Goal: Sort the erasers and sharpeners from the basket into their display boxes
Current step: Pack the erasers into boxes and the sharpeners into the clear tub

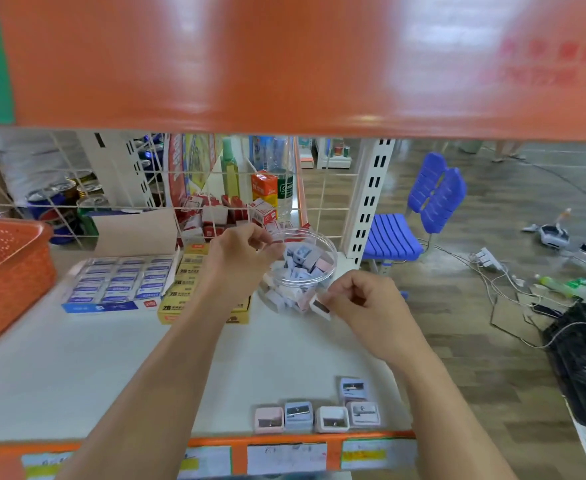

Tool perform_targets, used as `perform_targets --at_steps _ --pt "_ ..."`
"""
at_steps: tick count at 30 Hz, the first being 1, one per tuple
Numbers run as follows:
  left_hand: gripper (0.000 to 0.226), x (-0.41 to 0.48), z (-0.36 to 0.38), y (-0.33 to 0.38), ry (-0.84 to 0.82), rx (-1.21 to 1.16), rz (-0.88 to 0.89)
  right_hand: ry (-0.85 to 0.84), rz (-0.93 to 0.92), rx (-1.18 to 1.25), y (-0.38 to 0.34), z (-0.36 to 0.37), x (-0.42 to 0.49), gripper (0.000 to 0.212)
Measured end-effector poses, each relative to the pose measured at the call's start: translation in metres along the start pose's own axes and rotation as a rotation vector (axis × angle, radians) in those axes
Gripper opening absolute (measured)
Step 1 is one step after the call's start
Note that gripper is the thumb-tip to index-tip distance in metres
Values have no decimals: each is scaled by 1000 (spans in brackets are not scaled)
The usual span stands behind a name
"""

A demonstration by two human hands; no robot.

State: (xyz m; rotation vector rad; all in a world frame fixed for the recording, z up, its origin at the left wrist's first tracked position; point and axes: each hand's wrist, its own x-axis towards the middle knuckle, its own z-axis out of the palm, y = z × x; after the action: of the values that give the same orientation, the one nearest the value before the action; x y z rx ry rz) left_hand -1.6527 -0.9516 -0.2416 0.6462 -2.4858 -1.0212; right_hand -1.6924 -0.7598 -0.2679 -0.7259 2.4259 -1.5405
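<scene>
Yellow box (pixel 180 296), label perhaps "2B"

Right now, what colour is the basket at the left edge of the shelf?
The basket is orange, seen best in the head view.

The orange basket (pixel 7 268) was cut off by the left edge. The left forearm (pixel 208 299) hid the middle of the yellow eraser box (pixel 188 271). The right hand (pixel 362 303) covered one end of the sharpener (pixel 320 306) it pinched. Whether the left hand (pixel 241 252) gripped the rim of the jar (pixel 333 258) was unclear. The shelf-edge labels (pixel 286 457) were blurred past reading.
</scene>
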Motion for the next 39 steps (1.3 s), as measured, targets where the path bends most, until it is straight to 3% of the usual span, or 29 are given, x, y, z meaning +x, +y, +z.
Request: perform_targets --at_steps 6,15,24,29,35,39 --pt "22 -2 -6 -1 -5 -29 -2 120 -26 120 -15 4 29 16" --pt "8 -14 -16 -17 -31 16 30 184 -173 -294 -33 22 81 12" --pt "12 -25 -15 -26 -155 -25 67 234 -190 -367 -29 30 96 11" --pt "12 -34 -10 -29 -326 -88 57 246 -123 -249 -28 19 76 17" --pt "15 -51 3 -18 -621 -30 57 128 -79 -143 -14 1 39 19" --pt "19 -63 14 -9 -792 17 67 186 -60 -126 -5 -9 21 17"
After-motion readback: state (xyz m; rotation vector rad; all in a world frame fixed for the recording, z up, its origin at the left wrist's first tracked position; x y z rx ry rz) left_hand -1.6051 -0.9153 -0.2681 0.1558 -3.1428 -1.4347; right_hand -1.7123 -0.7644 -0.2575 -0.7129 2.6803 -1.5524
